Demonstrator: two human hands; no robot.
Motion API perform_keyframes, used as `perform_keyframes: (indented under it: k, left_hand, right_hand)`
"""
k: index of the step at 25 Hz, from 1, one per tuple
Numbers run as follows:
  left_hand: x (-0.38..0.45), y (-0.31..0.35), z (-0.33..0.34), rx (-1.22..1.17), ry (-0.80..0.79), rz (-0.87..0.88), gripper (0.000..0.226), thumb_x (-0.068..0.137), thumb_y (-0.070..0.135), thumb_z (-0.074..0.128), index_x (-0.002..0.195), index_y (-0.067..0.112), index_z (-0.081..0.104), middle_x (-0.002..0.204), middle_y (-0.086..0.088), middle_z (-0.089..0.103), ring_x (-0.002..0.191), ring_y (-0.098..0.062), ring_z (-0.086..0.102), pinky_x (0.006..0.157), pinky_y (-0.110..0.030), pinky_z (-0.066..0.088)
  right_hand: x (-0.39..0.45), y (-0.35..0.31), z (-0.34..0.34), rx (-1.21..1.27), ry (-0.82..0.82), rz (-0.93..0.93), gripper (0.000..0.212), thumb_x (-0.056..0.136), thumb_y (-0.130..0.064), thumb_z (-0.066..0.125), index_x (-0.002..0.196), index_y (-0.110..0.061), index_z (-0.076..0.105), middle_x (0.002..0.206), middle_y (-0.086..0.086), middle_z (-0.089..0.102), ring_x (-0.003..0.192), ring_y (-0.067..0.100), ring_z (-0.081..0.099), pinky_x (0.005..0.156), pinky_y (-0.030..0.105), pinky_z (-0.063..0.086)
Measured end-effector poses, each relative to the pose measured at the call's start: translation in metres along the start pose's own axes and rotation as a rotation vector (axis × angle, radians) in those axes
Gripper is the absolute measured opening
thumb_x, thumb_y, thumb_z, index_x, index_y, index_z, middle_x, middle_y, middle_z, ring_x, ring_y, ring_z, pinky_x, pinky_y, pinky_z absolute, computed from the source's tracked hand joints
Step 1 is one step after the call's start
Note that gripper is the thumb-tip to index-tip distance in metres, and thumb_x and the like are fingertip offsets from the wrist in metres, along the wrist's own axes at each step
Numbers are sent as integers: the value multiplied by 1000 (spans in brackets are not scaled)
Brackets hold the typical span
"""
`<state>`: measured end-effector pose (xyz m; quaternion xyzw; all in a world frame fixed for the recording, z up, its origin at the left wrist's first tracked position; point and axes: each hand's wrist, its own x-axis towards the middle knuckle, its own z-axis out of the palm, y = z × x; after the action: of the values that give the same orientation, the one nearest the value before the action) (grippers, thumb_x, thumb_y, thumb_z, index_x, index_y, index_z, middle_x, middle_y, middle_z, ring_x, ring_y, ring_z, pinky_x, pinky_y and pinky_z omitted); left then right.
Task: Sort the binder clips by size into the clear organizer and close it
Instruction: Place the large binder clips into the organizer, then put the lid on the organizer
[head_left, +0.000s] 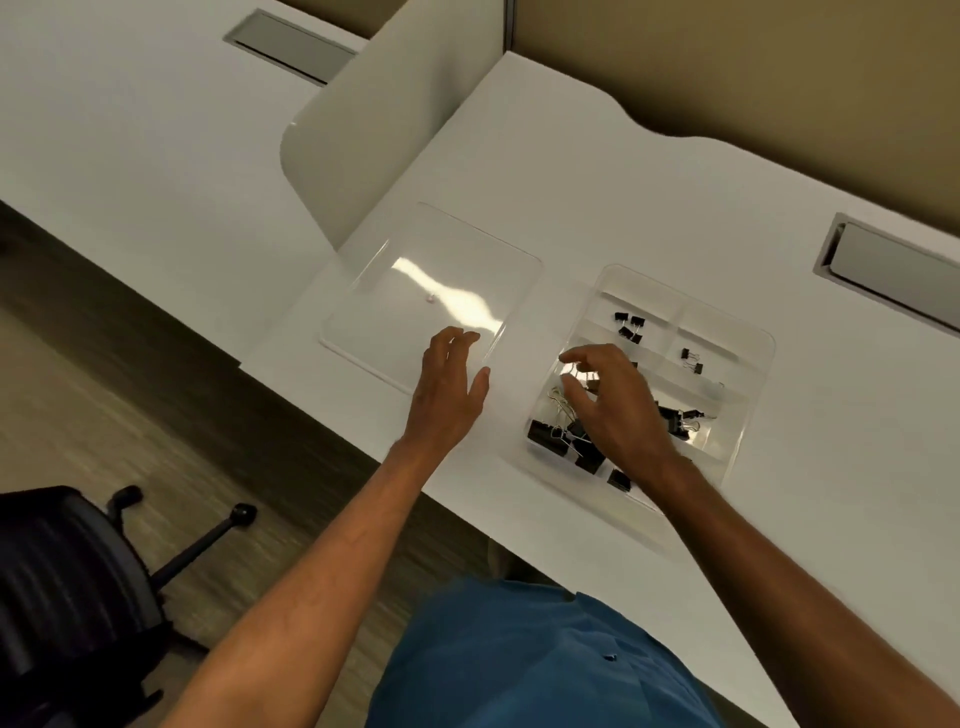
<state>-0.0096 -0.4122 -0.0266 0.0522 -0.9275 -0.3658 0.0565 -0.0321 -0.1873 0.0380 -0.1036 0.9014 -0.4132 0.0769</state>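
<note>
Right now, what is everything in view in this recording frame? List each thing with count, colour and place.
clear organizer: one, transparent, open, on the desk right of centre.
lid: one, transparent, flat on the desk left of the organizer.
small binder clips: about four, black, in a far compartment.
tiny binder clips: two, black, in the far right compartment.
large binder clips: several, black with silver handles, piled in the near compartment; count unclear.
desk: white, under everything.
cable hatches: two, grey, set into desk surfaces at far left and far right.
office chair: one, black, on the floor at lower left.
left hand: fingers relaxed, at the lid's near edge.
right hand: fingers spread and curled over the large clips; grip unclear.
</note>
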Motion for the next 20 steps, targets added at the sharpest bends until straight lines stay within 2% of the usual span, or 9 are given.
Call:
perform_keyframes:
  k: [3,6,7,10,11,14,16,18,20]
  left_hand:
    - [24,-26,-21,58,51,-64,48,95,28,59,139,21,42,144,-5,37,127,-23,42,95,-44,53]
    - [50,-55,-39,116,75,-165,49,94,28,61,139,16,44,144,-8,38,128,-27,40,98,-48,49]
    - [58,-63,-44,135,73,-214,49,94,28,61,139,15,45,145,-9,38,130,-28,39,101,-49,47]
    - [73,-88,-60,191,70,-383,50,93,32,61,138,15,46,149,-10,35,136,-31,33,109,-50,37]
    - [76,-95,-63,210,68,-430,52,93,33,61,139,15,46,152,-11,33,139,-32,30,112,-50,34]
    - [79,-112,-71,237,44,-525,60,94,37,61,145,14,40,160,-12,22,147,-33,19,118,-50,23]
    - [80,-117,-72,199,48,-574,65,94,38,60,148,12,35,160,-12,23,148,-32,19,120,-49,21]
    - [82,-115,-70,197,87,-585,66,93,40,61,147,12,37,156,-11,32,145,-32,26,118,-48,24]
    - [85,-109,-69,198,113,-604,63,91,41,61,145,15,41,151,-9,39,139,-32,32,113,-49,30]
  right_hand:
    - [28,-27,15,102,-57,60,27,97,-25,61,124,-22,61,124,-9,57,106,6,59,86,22,51]
    - [52,-39,40,178,-132,170,34,95,-27,62,129,-21,58,130,-8,58,107,7,60,80,19,49]
    - [57,-40,50,251,-176,239,38,95,-27,64,132,-21,57,132,-8,57,110,8,60,82,20,50]
    - [68,-39,78,547,-338,520,55,93,-28,67,143,-17,46,144,-1,49,120,14,56,102,35,51]
    - [70,-39,84,603,-364,597,60,93,-27,67,146,-16,42,145,2,46,121,16,55,104,36,50]
    - [69,-36,100,600,-344,680,69,92,-28,67,151,-16,34,137,0,47,118,17,54,101,37,51]
    - [67,-35,104,555,-344,674,71,92,-28,66,152,-18,31,133,-3,45,118,16,54,104,40,49]
    - [65,-33,107,557,-340,668,71,93,-26,66,153,-19,29,138,-4,43,127,18,50,108,42,46]
    - [66,-31,108,682,-296,727,63,94,-21,65,150,-18,35,135,-4,48,125,20,53,104,39,48]
